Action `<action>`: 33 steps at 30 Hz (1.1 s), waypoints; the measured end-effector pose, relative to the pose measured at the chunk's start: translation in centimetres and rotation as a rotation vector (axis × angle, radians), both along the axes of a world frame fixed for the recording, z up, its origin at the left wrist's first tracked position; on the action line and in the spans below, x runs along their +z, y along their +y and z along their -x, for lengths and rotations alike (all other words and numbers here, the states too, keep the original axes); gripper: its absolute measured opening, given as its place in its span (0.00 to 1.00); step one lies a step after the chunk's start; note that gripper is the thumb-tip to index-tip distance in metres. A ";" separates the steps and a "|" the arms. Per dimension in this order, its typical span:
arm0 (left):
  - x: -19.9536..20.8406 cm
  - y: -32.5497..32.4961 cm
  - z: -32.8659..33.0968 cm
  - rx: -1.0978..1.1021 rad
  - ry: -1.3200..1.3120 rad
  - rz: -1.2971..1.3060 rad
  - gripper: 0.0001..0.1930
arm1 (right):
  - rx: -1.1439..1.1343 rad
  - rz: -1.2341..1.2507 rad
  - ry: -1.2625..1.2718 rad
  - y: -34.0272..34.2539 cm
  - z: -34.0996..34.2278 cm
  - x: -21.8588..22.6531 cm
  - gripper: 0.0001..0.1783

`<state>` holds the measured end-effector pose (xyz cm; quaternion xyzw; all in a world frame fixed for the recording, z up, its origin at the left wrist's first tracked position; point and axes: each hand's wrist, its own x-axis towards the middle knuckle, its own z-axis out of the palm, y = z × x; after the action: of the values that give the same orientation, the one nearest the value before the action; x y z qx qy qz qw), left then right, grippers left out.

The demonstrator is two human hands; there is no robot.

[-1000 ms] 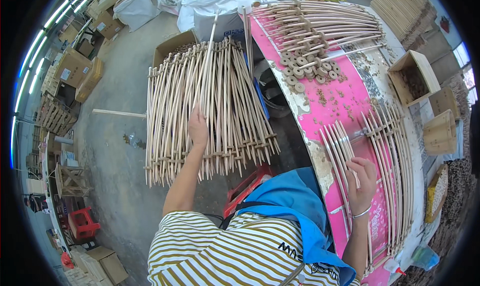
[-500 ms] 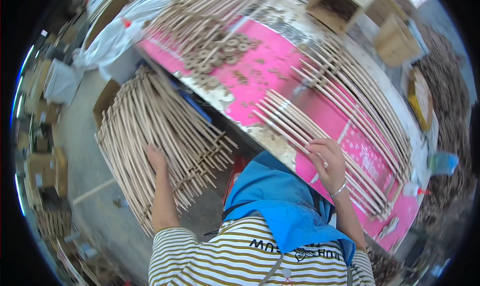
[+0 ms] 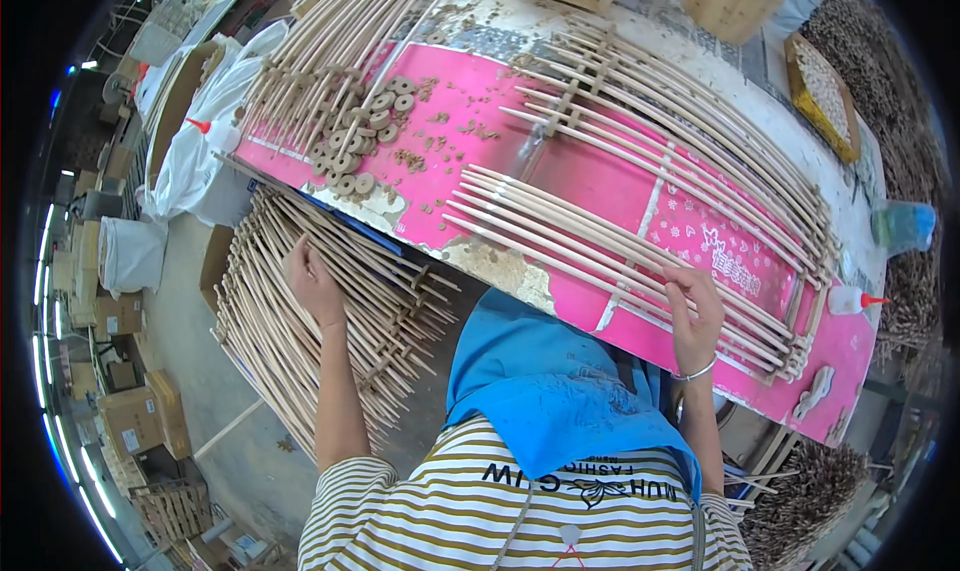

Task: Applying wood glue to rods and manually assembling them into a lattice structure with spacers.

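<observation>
My left hand [image 3: 315, 283] is over a stacked pile of thin wooden rods [image 3: 275, 321], left of the table. Its fingers are drawn together, and what they hold, if anything, cannot be made out against the pile. Over a row of pale wooden rods [image 3: 560, 213] on the pink tabletop [image 3: 470, 101] is my right hand [image 3: 697, 316]. Its thumb and fingers close round one of the near rods. Short crosspieces join the row's right ends. Farther back lies a larger curved frame of rods [image 3: 700, 161], with a dark crosspiece near its left end.
Round wooden rings [image 3: 350, 151] lie beside another rod bundle [image 3: 330, 61] at the far left. Red-tipped glue bottles stand at the left edge [image 3: 215, 134] and right [image 3: 850, 300]. A blue-green container [image 3: 903, 227] and a yellow box [image 3: 822, 96] stand at the right.
My view has turned, shifting the table leftward and upward. My left hand has moved toward the pile's upper part, nearer the table. My right hand stays at the near row of rods.
</observation>
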<state>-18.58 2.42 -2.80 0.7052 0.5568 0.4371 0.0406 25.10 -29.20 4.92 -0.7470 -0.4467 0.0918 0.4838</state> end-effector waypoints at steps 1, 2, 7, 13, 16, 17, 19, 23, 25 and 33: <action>2.0 -0.1 -3.0 -0.097 0.020 -0.021 0.12 | -0.029 -0.002 0.003 -0.3 -0.3 -0.1 0.07; 3.2 -0.3 -6.0 -0.198 -0.088 0.006 0.11 | -0.047 -0.016 0.003 -0.3 -0.4 -0.1 0.07; 5.1 -4.2 -21.0 -0.648 0.029 0.118 0.14 | -0.051 -0.044 0.019 -0.8 0.2 -0.1 0.08; 5.1 -5.2 -35.2 -1.122 0.233 -0.150 0.20 | -0.141 -0.041 0.045 -4.6 2.5 -1.8 0.07; 4.6 -3.9 -39.1 -1.179 0.352 -0.166 0.20 | -0.199 -0.063 0.061 -6.0 3.0 -2.6 0.07; 3.8 -2.9 -39.3 -1.178 0.404 -0.170 0.20 | -0.206 -0.048 0.105 -6.2 3.2 -2.7 0.08; 3.1 -1.9 -40.1 -1.202 0.459 -0.201 0.19 | -0.228 -0.105 0.073 -6.3 3.4 -3.4 0.08; 4.0 -2.6 -41.3 -1.259 0.492 -0.189 0.19 | -0.317 -0.204 0.059 -7.4 3.2 -4.5 0.07; 4.1 -2.9 -41.6 -1.256 0.507 -0.184 0.18 | -0.363 -0.205 0.081 -7.7 3.1 -5.1 0.07; 4.4 -2.5 -42.8 -1.448 0.551 -0.144 0.17 | -0.366 -0.138 -0.081 -7.1 2.9 -5.3 0.07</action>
<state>24.26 -0.07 1.58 0.9772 -0.0824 0.1458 0.1302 22.22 -36.34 -0.41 -0.7838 -0.3278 -0.0585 0.5241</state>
